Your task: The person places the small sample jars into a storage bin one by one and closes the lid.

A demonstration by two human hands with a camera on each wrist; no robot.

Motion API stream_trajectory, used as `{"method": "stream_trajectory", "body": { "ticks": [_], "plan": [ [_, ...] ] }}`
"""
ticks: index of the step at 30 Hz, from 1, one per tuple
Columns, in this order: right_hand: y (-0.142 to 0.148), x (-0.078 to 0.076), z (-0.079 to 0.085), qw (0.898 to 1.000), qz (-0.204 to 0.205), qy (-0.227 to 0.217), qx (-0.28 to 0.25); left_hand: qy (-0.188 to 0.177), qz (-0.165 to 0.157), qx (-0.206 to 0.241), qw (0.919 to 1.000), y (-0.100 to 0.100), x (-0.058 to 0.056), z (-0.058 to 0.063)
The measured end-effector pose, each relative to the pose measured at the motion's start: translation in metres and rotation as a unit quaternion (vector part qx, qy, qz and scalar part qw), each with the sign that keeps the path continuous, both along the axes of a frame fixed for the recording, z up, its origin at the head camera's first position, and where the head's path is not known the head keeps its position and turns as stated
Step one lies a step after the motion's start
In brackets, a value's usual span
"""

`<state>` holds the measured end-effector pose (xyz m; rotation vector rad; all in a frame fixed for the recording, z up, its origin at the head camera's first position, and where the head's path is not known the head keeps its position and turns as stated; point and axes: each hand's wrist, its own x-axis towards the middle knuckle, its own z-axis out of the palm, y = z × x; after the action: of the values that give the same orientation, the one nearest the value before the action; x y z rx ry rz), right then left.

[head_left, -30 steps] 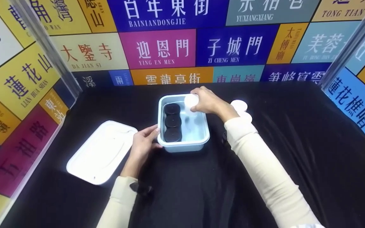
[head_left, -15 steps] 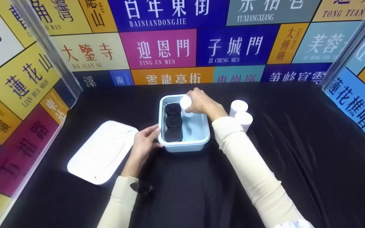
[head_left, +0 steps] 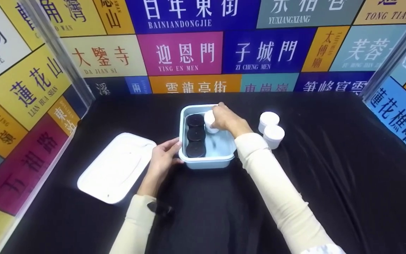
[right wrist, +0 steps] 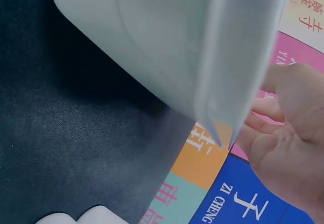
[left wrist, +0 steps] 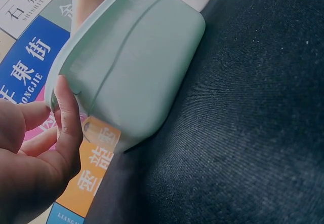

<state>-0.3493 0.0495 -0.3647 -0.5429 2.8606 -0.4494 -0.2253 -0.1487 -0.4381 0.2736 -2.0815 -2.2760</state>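
Observation:
A pale blue plastic box [head_left: 208,162] stands on the black cloth, its top uncovered. Along its left side sits a row of 3 round black-topped containers [head_left: 196,134]. My right hand [head_left: 228,120] reaches over the far right rim and grips a white round jar [head_left: 209,118] inside the box, close beside the farthest black top. The right wrist view hides that jar behind the box wall [right wrist: 157,41]. My left hand [head_left: 162,157] holds the box's left rim; the left wrist view shows thumb and fingers [left wrist: 68,122] pinching that rim.
Two white lidded jars [head_left: 273,135] stand close together right of the box. A white rectangular lid [head_left: 116,167] lies flat to the left, near my left hand. Printed sign panels [head_left: 189,53] rise behind the cloth and at both sides.
My right hand has brought the white jar leftward and then lower into the box. The left hand keeps its hold on the rim. The head view has shifted slightly.

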Motion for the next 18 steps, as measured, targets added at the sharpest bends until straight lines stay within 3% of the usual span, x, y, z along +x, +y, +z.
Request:
{"method": "stream_trajectory", "body": {
  "ticks": [9, 18],
  "plan": [
    [-0.0008, 0.0008, -0.0064, 1.0, 0.003, -0.013, 0.027, 0.0, -0.004, 0.008, 1.0, 0.0012, 0.0015, -0.0004],
    [0.0021, -0.0009, -0.0078, 1.0, 0.015, 0.017, -0.001, 0.002, 0.003, 0.01, 0.9999, -0.0005, 0.0005, -0.0005]
  ]
}}
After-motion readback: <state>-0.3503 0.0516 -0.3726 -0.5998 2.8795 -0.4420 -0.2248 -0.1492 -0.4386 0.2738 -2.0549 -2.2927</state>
